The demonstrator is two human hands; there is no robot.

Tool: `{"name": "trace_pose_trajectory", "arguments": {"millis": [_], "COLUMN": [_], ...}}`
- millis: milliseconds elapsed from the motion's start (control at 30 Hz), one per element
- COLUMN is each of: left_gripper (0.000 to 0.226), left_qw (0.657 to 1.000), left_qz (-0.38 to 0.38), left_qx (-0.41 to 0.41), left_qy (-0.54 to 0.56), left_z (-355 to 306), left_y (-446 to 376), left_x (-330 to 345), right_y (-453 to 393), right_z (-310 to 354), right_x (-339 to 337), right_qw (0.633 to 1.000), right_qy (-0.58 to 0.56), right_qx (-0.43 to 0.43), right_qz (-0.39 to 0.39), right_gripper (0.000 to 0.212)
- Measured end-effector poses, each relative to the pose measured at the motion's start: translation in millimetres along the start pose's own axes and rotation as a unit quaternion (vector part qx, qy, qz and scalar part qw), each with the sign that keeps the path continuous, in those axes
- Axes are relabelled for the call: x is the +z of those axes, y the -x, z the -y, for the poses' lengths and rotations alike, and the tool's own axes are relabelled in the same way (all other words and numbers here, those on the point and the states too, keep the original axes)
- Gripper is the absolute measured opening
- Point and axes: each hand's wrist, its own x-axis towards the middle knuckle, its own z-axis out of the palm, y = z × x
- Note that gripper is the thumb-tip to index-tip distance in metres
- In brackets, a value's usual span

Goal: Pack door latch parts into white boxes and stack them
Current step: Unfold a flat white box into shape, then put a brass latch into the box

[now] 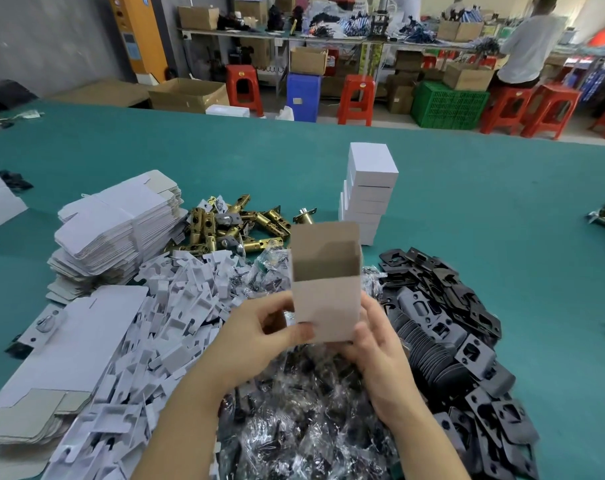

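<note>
One open white box held upright above the green table, long axis vertical, mouth facing up, top flap standing at the far edge, grey-brown card showing inside. Gripped low down by two hands: left hand with thumb curled across the front face near the bottom corner and fingers wrapped behind; right hand clasping the right side and bottom edge, thumb on the front. Behind it, one stack of closed white boxes, roughly five or six high, exact count unclear, long axes lying flat and pointing away. At left, one tall pile of flat box blanks, too many to count, plus one larger flat white sheet in front. Between these, a heap of brass latch bolts, about a dozen, pointing every way. Beneath the hands, countless white card inserts and clear screw bags. At right, a heap of black strike plates, dozens, overlapping. Far back, one seated person and several red stools.
</note>
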Motion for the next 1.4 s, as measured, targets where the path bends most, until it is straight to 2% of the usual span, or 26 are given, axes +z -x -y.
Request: {"name": "trace_pose_trajectory", "arguments": {"millis": [33, 100, 200, 267, 367, 467, 500, 567, 600, 667, 700, 833, 900, 967, 1067, 1300, 1400], "left_gripper": [0.041, 0.036, 0.03, 0.027, 0.035, 0.044, 0.048, 0.048, 0.042, 0.024, 0.017, 0.033, 0.043, 0.04, 0.026, 0.032, 0.032], "left_qw": [1.0, 0.999, 0.998, 0.998, 0.997, 0.978, 0.975, 0.961, 0.942, 0.899, 0.888, 0.867, 0.847, 0.834, 0.827, 0.813, 0.81], "left_qz": [0.025, 0.044, 0.033, 0.023, -0.028, -0.115, -0.139, -0.178, -0.181, -0.16, -0.156, -0.161, -0.116, -0.065, -0.032, -0.037, -0.052], "left_qx": [-0.005, -0.001, 0.005, 0.003, 0.004, 0.024, 0.023, 0.012, -0.002, -0.038, -0.043, -0.071, -0.109, -0.131, -0.15, -0.141, -0.134], "left_qy": [-0.008, -0.026, -0.056, -0.058, -0.072, -0.171, -0.17, -0.213, -0.282, -0.405, -0.431, -0.466, -0.507, -0.533, -0.54, -0.564, -0.569], "left_z": [0.1, 0.5, 3.2, 3.2, 0.5, -2.1, -4.2, -6.8, -7.6, -12.7, -14.8, -22.2, -19.0, -9.2, 7.8, 25.6, 27.6], "left_y": [0.1, -0.2, -1.1, -0.9, -1.1, -1.7, -2.3, -9.1, -16.2, -38.8, -54.3, -126.6, -153.5, -169.1, -180.0, -183.4, -180.9], "left_x": [0.5, 2.9, 5.9, 6.0, 6.4, 7.7, 8.5, 4.5, 1.1, -7.9, -12.9, -30.4, -35.2, -38.5, -42.1, -45.9, -48.3], "right_y": [0.7, 1.0, 1.0, 0.4, -0.8, -2.0, -2.2, -2.6, -2.5, -3.4, -3.4, -3.7, -3.7, -4.0, -5.4, -8.1, -8.5], "right_z": [-1.2, -0.4, 1.2, -0.1, 0.6, -0.8, -1.5, -1.6, -2.9, -5.6, -6.0, -5.9, -6.0, -6.9, -7.3, -7.3, -10.0], "right_x": [-0.4, -1.1, -1.2, -0.2, 4.2, 6.3, 6.4, 8.0, 8.5, 8.3, 8.0, 6.9, 6.5, 5.5, 3.9, 5.6, 4.1], "right_qw": [1.0, 0.999, 0.999, 0.999, 0.998, 0.997, 0.997, 0.996, 0.995, 0.995, 0.995, 0.995, 0.996, 0.996, 0.996, 0.997, 0.997], "right_qy": [0.004, 0.006, -0.006, -0.019, -0.045, -0.06, -0.063, -0.07, -0.071, -0.07, -0.071, -0.079, -0.075, -0.071, -0.077, -0.051, -0.055], "right_qx": [-0.014, -0.036, -0.043, -0.037, -0.022, -0.007, -0.004, 0.0, 0.001, 0.003, 0.004, 0.01, 0.011, 0.012, 0.017, 0.029, 0.027], "right_qz": [0.004, 0.008, 0.007, -0.003, -0.023, -0.039, -0.044, -0.057, -0.065, -0.071, -0.068, -0.055, -0.053, -0.05, -0.048, -0.041, -0.043], "right_gripper": [0.082, 0.068, 0.046, 0.041, 0.035, 0.033, 0.033, 0.043, 0.051, 0.058, 0.056, 0.052, 0.052, 0.051, 0.047, 0.037, 0.052]}}
